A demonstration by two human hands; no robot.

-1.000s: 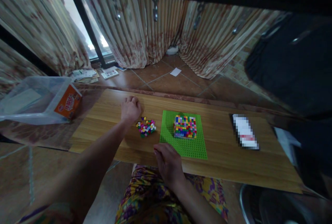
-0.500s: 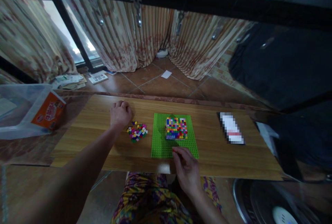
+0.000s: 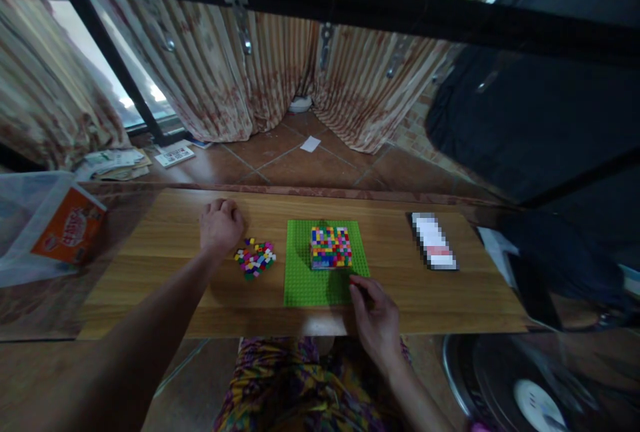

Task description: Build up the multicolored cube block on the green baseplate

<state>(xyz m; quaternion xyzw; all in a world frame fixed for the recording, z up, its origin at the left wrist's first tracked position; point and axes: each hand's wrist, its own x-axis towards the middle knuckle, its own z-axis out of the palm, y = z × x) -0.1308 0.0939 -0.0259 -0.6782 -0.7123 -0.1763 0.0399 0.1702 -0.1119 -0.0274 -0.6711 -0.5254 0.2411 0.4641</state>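
striped curtains [image 3: 210, 72] behind, worktop [image 3: 425, 299] in front. multicoloured brick block [image 3: 331, 245] sits on a green baseplate [image 3: 300, 291], loose bricks [image 3: 255, 259] at its 9 o'clock. right hand [image 3: 377, 317] at 5 has its grip pinched on a tiny red brick [image 3: 352, 280]; left hand [image 3: 221, 226] at 10 is curled, can't tell if empty.

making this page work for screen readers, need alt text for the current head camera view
A person's right hand pinches what looks like a small red piece at the near right corner of a green baseplate bearing a multicoloured brick block. The left hand rests on the wooden table beside a pile of loose bricks.
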